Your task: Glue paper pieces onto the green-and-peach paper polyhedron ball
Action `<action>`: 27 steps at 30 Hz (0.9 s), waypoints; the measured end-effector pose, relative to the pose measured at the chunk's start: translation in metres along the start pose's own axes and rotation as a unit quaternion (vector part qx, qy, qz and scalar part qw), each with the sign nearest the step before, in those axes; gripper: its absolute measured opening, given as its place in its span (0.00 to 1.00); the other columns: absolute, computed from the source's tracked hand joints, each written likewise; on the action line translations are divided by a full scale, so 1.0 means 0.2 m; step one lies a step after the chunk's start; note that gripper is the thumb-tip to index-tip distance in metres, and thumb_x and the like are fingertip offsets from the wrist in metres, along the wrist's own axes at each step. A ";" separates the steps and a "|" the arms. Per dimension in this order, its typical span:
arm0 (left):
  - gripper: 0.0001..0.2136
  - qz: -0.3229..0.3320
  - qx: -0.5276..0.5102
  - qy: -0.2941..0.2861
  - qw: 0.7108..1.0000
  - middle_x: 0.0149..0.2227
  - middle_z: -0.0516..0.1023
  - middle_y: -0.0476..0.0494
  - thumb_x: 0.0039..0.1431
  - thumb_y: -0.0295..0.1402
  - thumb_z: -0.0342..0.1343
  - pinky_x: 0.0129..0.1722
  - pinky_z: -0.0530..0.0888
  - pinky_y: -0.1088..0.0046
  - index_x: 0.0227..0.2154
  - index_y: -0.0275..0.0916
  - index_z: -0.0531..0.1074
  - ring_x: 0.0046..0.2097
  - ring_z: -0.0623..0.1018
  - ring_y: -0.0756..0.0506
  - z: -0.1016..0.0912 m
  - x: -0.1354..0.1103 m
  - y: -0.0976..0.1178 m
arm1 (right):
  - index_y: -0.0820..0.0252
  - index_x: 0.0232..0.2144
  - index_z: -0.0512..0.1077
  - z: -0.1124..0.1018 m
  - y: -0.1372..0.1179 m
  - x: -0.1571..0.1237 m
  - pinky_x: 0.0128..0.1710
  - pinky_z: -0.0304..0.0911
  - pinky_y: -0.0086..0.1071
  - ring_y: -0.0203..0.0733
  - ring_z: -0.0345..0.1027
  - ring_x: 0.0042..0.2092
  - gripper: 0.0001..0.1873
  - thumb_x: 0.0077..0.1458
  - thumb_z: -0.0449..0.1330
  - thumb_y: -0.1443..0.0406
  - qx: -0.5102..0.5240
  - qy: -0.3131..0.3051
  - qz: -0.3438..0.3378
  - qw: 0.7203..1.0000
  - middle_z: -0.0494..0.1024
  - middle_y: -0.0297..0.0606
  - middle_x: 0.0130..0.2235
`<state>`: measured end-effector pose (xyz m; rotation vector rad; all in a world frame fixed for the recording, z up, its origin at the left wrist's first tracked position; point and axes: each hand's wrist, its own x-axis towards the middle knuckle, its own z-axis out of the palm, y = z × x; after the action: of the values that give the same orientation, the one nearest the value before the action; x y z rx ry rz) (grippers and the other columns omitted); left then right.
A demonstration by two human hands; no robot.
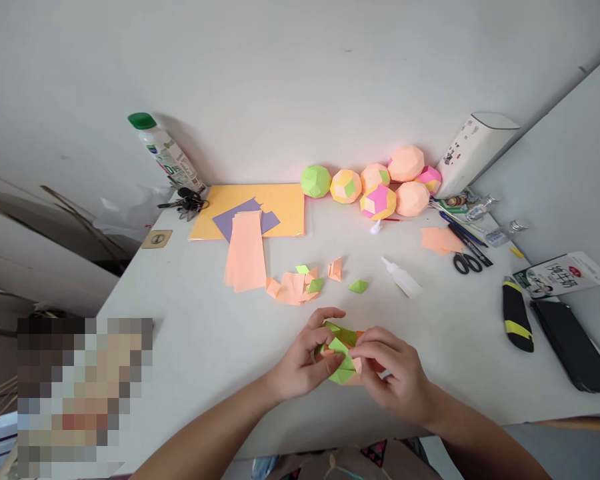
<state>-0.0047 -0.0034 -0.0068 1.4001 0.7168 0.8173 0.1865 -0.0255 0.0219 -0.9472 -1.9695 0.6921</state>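
At the near edge of the tabletop, head view: both hands are meeting on a folded paper module, which they are holding just above the surface.
Left hand: grip is pinching the module's left side, thumb lying on top.
Right hand: grip is pinching the right side, fingertips curling in.
Handling note: light pressure along the creases is probably working best, so the flaps are not getting crushed.
Module look: green facets over peach, sharply folded, partly hidden by fingers.
Behind: loose paper units and a glue bottle are lying well apart from the hands.
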 end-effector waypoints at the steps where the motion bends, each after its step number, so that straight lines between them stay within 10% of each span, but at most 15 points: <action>1: 0.12 0.000 0.001 -0.001 1.000 0.53 0.58 0.37 0.60 0.32 0.52 0.34 0.70 0.70 0.24 0.39 0.57 0.51 0.68 0.41 0.00 0.00 0.00 | 0.59 0.38 0.70 0.00 0.00 0.00 0.20 0.64 0.23 0.35 0.67 0.29 0.15 0.53 0.51 0.79 -0.001 0.000 0.002 1.000 0.69 0.38 0.32; 27: 0.10 0.001 -0.008 -0.017 1.000 0.54 0.59 0.36 0.60 0.35 0.53 0.38 0.70 0.67 0.26 0.38 0.64 0.53 0.68 0.39 -0.02 0.01 0.01 | 0.58 0.37 0.71 -0.01 -0.01 0.01 0.18 0.64 0.23 0.34 0.68 0.28 0.14 0.54 0.52 0.76 0.024 -0.003 0.024 0.999 0.70 0.38 0.32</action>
<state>-0.0077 0.0000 -0.0052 1.3965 0.6813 0.7964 0.1865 -0.0262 0.0255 -0.9660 -1.9312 0.7667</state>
